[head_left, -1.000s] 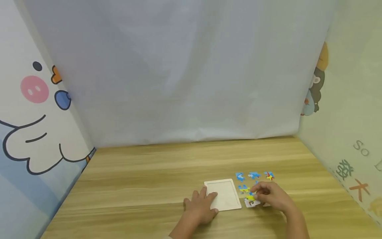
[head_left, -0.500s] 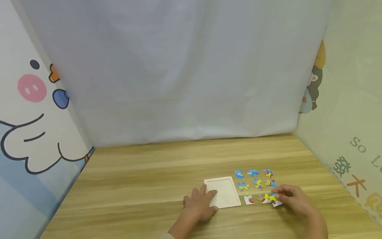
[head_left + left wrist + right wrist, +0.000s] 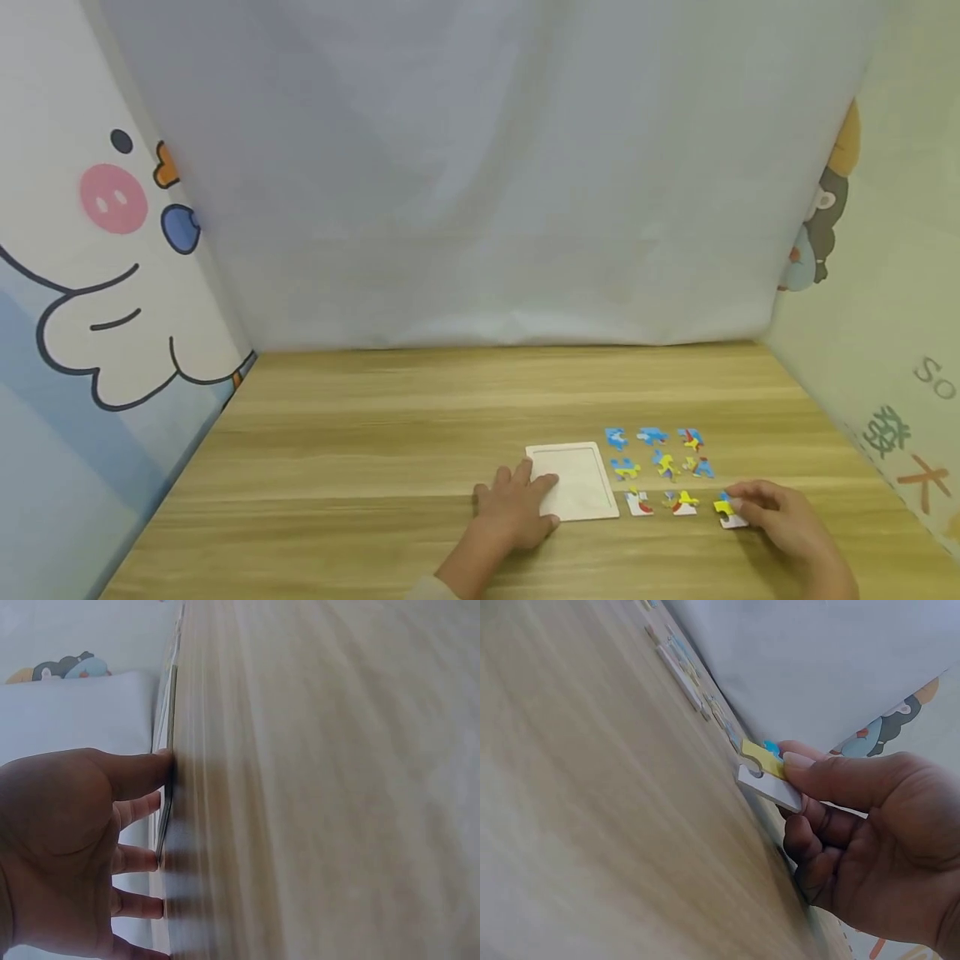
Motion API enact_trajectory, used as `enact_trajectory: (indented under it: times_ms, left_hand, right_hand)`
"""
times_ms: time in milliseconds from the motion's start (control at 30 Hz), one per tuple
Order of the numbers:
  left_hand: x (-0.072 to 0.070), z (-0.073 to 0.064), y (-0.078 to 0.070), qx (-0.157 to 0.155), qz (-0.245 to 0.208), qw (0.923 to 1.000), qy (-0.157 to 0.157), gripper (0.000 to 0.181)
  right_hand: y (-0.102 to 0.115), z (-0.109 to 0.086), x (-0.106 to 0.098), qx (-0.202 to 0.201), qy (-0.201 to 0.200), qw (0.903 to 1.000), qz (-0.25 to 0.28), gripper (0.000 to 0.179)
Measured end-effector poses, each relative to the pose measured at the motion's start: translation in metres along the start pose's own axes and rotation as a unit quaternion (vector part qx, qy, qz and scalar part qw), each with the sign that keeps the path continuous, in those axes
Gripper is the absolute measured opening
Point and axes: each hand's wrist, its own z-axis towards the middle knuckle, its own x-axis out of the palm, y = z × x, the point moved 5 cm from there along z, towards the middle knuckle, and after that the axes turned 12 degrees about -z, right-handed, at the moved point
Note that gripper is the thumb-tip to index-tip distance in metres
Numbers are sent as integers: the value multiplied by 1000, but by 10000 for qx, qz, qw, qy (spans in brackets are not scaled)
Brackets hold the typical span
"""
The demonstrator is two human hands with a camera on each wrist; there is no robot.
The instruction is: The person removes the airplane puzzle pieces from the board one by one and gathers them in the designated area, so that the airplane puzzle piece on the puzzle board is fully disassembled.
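My right hand [image 3: 783,518] pinches a jigsaw puzzle piece [image 3: 727,510] between thumb and fingers, at the right of the other pieces. In the right wrist view this puzzle piece [image 3: 769,776] shows yellow, white and a bit of blue, tilted just off the wood. With fingers spread, my left hand [image 3: 516,507] rests on the left side of a square wooden puzzle tray [image 3: 608,483]. The left wrist view has the thumb and fingertips of the left hand [image 3: 75,847] along the thin tray's edge [image 3: 172,712].
Several loose puzzle pieces [image 3: 663,463] lie in rows to the right of the tray, on the wood-grain table [image 3: 360,450]. A pale hanging sheet [image 3: 487,183] stands behind the table. Walls with cartoon prints [image 3: 112,200] flank both sides.
My right hand has carried the pinched puzzle piece rightward, from over the front row to the right of it. My left hand stays on the tray. The head view has shifted slightly.
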Motion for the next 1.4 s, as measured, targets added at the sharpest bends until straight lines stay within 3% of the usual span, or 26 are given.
enact_trajectory:
  times_ms: [300,967,1400]
  left_hand:
    - [-2,3,2,-31,47,9999,-137,53]
    - [6,2,-8,-102,202,9997,-9,53]
    - [7,8,-4,-75,113,9998,-153,52]
  right_hand:
    - [-1,9,0,96,-45,9999,-75,28]
    - [-12,14,-6,325,67,9983,-476,28]
    - [-8,17,0,456,112,9982,-367,26]
